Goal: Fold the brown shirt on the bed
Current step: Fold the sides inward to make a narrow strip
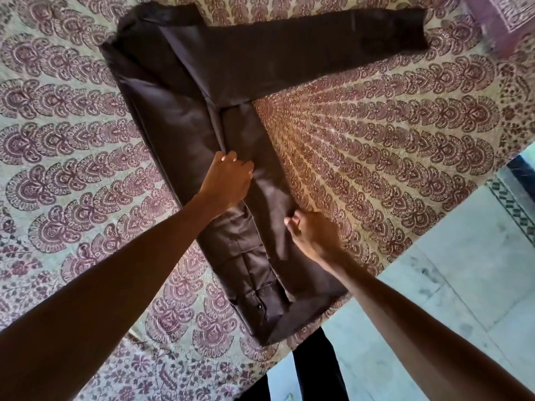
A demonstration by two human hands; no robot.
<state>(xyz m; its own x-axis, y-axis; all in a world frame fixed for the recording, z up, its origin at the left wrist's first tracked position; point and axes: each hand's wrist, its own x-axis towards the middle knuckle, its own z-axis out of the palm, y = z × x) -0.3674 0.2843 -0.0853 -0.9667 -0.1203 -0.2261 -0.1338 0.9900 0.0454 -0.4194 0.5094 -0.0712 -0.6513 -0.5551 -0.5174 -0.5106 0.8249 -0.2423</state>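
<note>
The brown shirt [179,117] lies on the bed, its body folded into a long narrow strip running from the upper left to the bed's near edge. One sleeve [318,41] stretches out flat to the upper right. My left hand [228,178] presses palm-down on the middle of the strip, fingers curled over a lengthwise fold. My right hand [309,233] pinches the strip's right edge a little nearer to me. A buttoned placket shows near the strip's lower end.
The bed [390,146] is covered with a cream sheet printed with maroon paisley rows. A patterned pillow [503,15] lies at the top right corner. Pale tiled floor [451,285] runs along the bed's right edge, where my dark-clothed legs stand.
</note>
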